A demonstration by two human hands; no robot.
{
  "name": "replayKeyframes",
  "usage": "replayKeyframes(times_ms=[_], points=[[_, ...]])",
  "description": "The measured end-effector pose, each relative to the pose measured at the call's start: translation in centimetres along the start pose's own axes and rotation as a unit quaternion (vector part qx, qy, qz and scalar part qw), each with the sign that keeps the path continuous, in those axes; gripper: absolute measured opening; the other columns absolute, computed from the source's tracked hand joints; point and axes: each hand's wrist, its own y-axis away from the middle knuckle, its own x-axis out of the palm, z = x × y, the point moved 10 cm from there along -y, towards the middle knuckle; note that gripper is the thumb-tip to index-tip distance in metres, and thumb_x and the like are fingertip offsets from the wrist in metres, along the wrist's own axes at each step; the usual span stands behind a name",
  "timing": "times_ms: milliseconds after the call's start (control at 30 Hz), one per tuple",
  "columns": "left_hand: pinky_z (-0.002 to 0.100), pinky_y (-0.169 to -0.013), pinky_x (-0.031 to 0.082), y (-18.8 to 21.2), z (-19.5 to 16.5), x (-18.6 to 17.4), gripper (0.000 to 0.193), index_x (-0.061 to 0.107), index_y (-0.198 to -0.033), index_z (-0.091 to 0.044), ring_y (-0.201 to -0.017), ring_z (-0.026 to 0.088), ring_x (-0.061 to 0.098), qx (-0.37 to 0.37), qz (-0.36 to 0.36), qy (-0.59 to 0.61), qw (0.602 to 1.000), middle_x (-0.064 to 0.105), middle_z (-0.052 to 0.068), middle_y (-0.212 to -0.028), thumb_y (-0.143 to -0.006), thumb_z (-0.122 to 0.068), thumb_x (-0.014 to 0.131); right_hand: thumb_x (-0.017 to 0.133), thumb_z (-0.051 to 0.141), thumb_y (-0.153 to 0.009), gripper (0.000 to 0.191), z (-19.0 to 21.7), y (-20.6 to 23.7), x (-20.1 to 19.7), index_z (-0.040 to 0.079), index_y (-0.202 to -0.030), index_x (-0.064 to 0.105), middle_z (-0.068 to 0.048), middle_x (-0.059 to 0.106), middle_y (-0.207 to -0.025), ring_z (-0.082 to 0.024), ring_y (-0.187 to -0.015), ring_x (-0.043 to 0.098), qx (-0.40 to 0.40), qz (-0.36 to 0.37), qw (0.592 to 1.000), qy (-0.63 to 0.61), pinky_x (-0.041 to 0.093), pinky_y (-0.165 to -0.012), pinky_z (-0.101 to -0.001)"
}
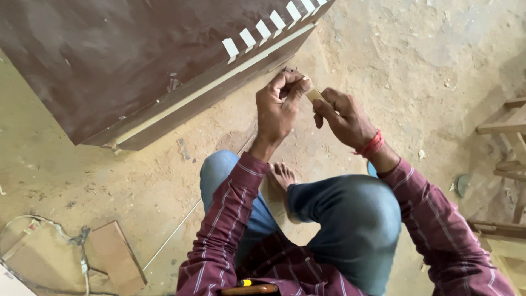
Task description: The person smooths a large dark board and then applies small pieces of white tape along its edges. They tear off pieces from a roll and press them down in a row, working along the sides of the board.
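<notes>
I squat on a sandy floor beside a large dark brown laminated board (109, 60) with a pale edge strip and white finger-joint teeth (274, 24) along its far side. My left hand (279, 107) pinches a small dark piece against the board's lower edge. My right hand (342, 118), with a red thread at the wrist, grips a short light wooden piece (315, 94) that touches the fingertips of the left hand. What the small dark piece is stays unclear.
Wooden frame pieces (507, 123) stand at the right edge. A flat brown board offcut (118, 257) and a looping cable (49, 225) lie at the lower left. A thin pale strip (175, 230) runs across the floor. A tool handle (252, 289) pokes up at the bottom.
</notes>
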Motion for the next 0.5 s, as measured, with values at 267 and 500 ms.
replayKeyframes(times_ms=[267,500], points=[[0.031,-0.05,0.037,-3.2,5.2,0.9,0.019,0.078,-0.104,-0.005,-0.054,0.02,0.048,-0.155,-0.046,-0.196,0.967,0.076,0.009,-0.075,-0.099,-0.022,0.072,0.057,0.03,-0.111,0.036,-8.5,-2.0,-0.4,0.001,-0.09,0.059,-0.003,0.062,-0.078,-0.009,-0.072,0.062,0.007,-0.026,0.981,-0.19,0.049,-0.065,-0.027],[0.02,-0.064,0.056,-8.5,8.3,6.0,0.019,0.074,-0.107,-0.005,-0.075,0.004,0.068,0.038,0.002,-0.18,0.983,0.077,0.0,-0.091,-0.104,-0.023,0.07,0.06,0.033,-0.107,0.037,-17.2,-5.3,-1.7,0.003,-0.084,0.062,0.0,0.061,-0.068,-0.007,-0.062,0.056,0.074,-0.116,0.971,-0.198,0.044,-0.056,-0.0251]])
